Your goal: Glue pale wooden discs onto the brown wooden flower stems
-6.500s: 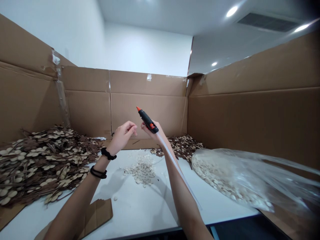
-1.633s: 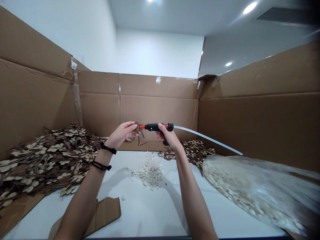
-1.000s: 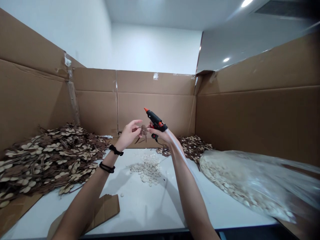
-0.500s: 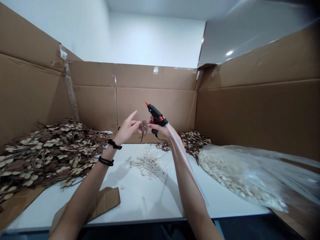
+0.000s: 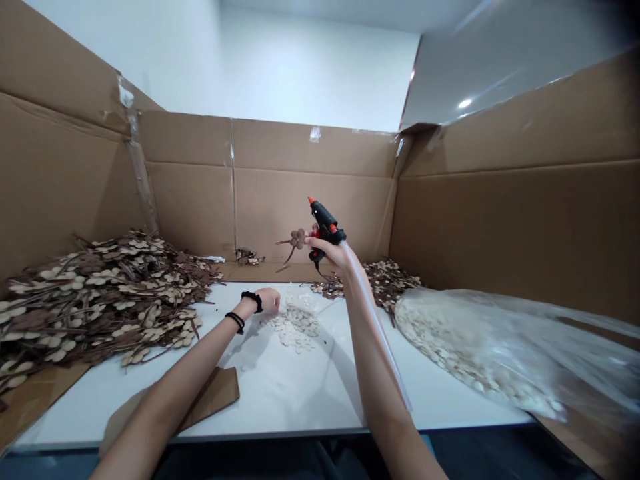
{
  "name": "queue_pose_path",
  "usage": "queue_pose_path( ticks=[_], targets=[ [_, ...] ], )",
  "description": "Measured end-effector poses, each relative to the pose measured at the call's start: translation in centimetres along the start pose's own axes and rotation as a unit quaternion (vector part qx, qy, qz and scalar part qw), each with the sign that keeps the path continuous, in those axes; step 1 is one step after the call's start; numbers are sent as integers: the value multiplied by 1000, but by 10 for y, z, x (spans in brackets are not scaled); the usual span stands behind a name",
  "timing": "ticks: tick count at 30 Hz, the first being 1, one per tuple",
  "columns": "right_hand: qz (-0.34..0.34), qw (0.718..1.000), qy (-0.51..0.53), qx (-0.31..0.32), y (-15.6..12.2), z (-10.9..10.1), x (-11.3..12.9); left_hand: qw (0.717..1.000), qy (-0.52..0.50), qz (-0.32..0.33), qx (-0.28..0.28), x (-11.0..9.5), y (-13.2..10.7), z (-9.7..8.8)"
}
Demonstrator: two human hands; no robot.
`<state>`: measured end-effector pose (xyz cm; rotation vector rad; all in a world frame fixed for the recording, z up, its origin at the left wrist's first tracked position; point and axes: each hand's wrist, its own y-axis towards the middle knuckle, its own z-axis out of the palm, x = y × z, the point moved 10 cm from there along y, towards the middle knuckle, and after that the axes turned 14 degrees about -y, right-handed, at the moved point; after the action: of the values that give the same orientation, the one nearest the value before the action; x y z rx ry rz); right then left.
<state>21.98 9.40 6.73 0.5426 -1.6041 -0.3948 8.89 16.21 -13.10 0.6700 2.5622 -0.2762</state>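
Observation:
My right hand (image 5: pixel 330 251) is raised above the white table (image 5: pixel 300 393) and grips a black glue gun (image 5: pixel 325 223) with an orange tip pointing up; a clear glue stick (image 5: pixel 380 340) trails from it along my forearm. The same hand pinches a small brown wooden flower piece (image 5: pixel 296 239) by its stem. My left hand (image 5: pixel 267 301) is down on the table at the left edge of a small pile of pale wooden discs (image 5: pixel 296 321), fingers curled onto them; what they hold is hidden.
A big heap of brown and pale wooden flower pieces (image 5: pixel 95 293) fills the left. A smaller brown heap (image 5: pixel 383 280) lies at the back right. A clear plastic bag of pale discs (image 5: pixel 480 353) lies right. Cardboard walls (image 5: pixel 300 200) surround the table; a cardboard scrap (image 5: pixel 200 400) lies near the front edge.
My left hand has let go of the brown flower piece and dropped to the disc pile on the table. My right hand stays raised, now holding gun and flower piece together.

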Motion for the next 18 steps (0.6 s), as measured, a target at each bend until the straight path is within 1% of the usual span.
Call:
queue_pose_path(
  ticks=[2, 4, 7, 11, 13, 15, 16, 18],
  targets=[
    [-7, 1000, 13, 4, 0, 1, 1, 1000, 14, -8, -1, 7, 6, 10],
    [-16, 1000, 20, 8, 1, 2, 2, 1000, 15, -7, -10, 12, 11, 13],
    [-20, 999, 35, 14, 2, 3, 3, 1000, -9, 2, -24, 16, 16, 13],
    [-27, 999, 34, 16, -1, 5, 9, 995, -77, 18, -58, 17, 14, 7],
    [-27, 999, 31, 9, -2, 4, 11, 989, -124, 28, -77, 14, 11, -2],
    [-23, 999, 34, 0, -3, 2, 11, 978, -177, 42, -97, 7, 6, -17],
    [-20, 999, 38, -4, -2, 1, 10, 971, -204, 50, -110, 2, 3, -29],
    [-18, 999, 46, -8, -1, 1, 7, 955, -251, 70, -140, -11, -8, -58]
  ],
)
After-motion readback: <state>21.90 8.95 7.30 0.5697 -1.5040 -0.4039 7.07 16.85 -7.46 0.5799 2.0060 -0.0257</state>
